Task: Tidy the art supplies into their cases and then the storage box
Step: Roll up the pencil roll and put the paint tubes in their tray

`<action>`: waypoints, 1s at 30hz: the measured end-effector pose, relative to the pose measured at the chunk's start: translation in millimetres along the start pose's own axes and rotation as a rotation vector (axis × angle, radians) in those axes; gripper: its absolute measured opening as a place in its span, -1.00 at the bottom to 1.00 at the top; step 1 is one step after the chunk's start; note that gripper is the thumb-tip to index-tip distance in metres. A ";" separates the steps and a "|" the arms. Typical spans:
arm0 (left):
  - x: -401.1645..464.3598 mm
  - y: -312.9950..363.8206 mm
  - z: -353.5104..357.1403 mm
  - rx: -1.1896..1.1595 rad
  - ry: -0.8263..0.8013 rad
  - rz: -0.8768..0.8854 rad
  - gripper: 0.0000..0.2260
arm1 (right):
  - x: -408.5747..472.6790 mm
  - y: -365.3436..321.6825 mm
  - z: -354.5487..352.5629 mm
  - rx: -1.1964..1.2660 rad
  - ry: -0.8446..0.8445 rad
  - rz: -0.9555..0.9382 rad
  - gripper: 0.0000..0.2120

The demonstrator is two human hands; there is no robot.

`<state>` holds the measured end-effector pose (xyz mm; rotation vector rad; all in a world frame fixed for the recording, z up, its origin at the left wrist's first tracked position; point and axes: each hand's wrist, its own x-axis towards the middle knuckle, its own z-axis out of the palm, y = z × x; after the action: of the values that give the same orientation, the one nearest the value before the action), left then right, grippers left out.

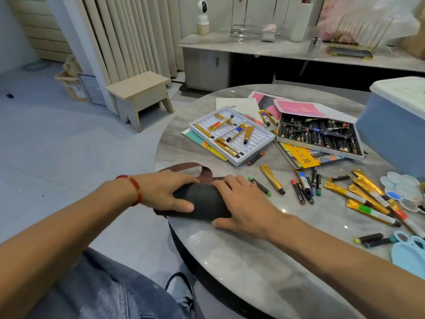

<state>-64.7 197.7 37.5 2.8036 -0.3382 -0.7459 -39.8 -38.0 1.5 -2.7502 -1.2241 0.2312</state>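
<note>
storage box (395,134) cut by rt edge | palette (409,252) cut off rt

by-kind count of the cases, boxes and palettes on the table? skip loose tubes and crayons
dark rolled pouch: 1
white paint tray: 1
crayon box: 1
blue storage box: 1
palettes: 2 (white palette, light blue palette)
Total: 6
</note>
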 end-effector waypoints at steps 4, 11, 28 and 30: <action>-13.7 17.8 47.2 0.483 0.310 -0.036 0.15 | 9.8 13.9 -26.0 0.345 -0.106 0.137 -0.20; -16.9 14.3 13.4 -0.153 0.206 0.058 -0.34 | 1.6 35.9 -33.9 1.225 -0.267 0.372 -0.37; -21.1 57.9 -27.2 -1.748 0.083 -0.141 -0.43 | -6.7 33.6 -53.0 1.803 0.022 0.252 -0.60; -21.7 65.6 -32.2 -1.742 0.077 -0.095 -0.42 | -12.0 37.1 -58.2 1.826 -0.008 0.211 -0.62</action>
<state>-77.3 146.3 92.3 1.1655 0.3514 -0.4798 -9.8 -74.5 53.2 -1.1807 -0.2242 0.8195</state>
